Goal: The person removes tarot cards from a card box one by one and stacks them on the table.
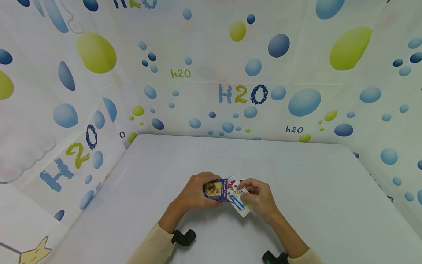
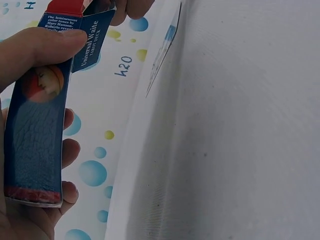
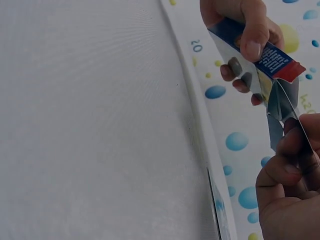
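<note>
My left hand (image 1: 200, 190) grips a small dark blue tarot deck box (image 1: 214, 189), thumb along one narrow side. In the left wrist view the box's open end is at the top, with a printed flap (image 2: 92, 42) folded out and a red tab (image 2: 65, 7) beside it. Just right of this end, my right hand (image 1: 260, 198) pinches an illustrated card (image 1: 238, 201) between thumb and fingers. The card is tilted, its upper left side overlapping the box's end in the head view. From the right wrist, the right fingers (image 3: 290, 145) are close at the opened flaps.
Both hands are above a table covered in white cloth (image 1: 148, 172). Behind it and at the sides hang white sheets printed with blue and green drops and H2O lettering (image 1: 243, 94). A black strap mount (image 1: 184, 237) is worn on the left wrist, another (image 1: 275, 257) on the right.
</note>
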`<state>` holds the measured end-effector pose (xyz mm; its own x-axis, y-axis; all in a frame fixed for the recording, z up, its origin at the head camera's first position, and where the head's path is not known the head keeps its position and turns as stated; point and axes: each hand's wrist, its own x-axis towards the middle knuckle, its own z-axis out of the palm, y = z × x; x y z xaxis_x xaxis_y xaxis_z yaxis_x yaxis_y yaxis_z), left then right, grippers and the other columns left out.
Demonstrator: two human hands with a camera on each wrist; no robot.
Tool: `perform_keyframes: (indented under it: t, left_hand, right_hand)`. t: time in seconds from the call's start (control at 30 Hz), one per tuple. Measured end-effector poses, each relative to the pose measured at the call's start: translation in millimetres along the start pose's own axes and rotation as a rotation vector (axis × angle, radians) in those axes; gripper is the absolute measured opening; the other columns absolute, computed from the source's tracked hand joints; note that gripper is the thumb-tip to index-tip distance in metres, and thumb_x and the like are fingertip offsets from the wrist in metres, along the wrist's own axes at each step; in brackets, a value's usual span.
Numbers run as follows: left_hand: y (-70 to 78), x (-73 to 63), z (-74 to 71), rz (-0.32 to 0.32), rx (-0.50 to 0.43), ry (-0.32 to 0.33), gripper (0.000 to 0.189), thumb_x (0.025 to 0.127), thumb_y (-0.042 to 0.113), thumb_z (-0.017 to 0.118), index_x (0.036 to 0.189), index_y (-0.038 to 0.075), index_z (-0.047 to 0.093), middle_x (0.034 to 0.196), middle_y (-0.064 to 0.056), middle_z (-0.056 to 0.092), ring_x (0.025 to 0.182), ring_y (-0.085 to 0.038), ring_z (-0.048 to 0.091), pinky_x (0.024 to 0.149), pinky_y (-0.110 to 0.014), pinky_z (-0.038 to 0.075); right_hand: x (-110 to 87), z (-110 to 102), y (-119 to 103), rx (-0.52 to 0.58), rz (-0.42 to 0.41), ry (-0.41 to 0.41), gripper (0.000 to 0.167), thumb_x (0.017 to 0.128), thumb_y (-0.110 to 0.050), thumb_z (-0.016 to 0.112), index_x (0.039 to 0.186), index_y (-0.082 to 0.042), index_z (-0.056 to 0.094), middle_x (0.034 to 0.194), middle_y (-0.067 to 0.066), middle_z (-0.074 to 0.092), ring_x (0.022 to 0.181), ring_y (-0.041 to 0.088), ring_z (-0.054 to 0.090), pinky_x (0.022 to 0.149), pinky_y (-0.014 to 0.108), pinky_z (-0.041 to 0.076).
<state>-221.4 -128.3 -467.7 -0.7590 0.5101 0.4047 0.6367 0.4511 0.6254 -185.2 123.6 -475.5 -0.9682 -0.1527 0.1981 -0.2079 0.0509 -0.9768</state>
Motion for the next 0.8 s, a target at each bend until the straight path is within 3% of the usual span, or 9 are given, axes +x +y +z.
perform_keyframes:
  t: [0.47, 0.8]
  left_hand:
    - [-3.6, -0.9, -2.4, -0.009, -0.051, 0.065, 0.065, 0.064, 0.030, 0.094, 0.123, 0.018, 0.070, 0.111, 0.007, 0.069, 0.098, -0.010, 0.060, 0.085, -0.032, 0.052]
    - [-7.2, -1.0, -4.1, -0.022, -0.047, 0.085, 0.064, 0.065, 0.030, 0.094, 0.123, 0.018, 0.070, 0.112, 0.010, 0.069, 0.099, -0.010, 0.060, 0.086, -0.031, 0.052]
  right_hand:
    - [2.3, -1.7, -1.5, 0.017, 0.020, 0.076, 0.022, 0.079, 0.009, 0.069, 0.101, 0.006, 0.067, 0.078, 0.014, 0.070, 0.069, 0.017, 0.068, 0.062, 0.026, 0.056]
    - [4.7, -5.2, -1.8, -0.010, 0.093, 0.151, 0.022, 0.083, 0.006, 0.070, 0.104, 0.000, 0.069, 0.081, 0.015, 0.071, 0.071, 0.019, 0.069, 0.061, 0.026, 0.056]
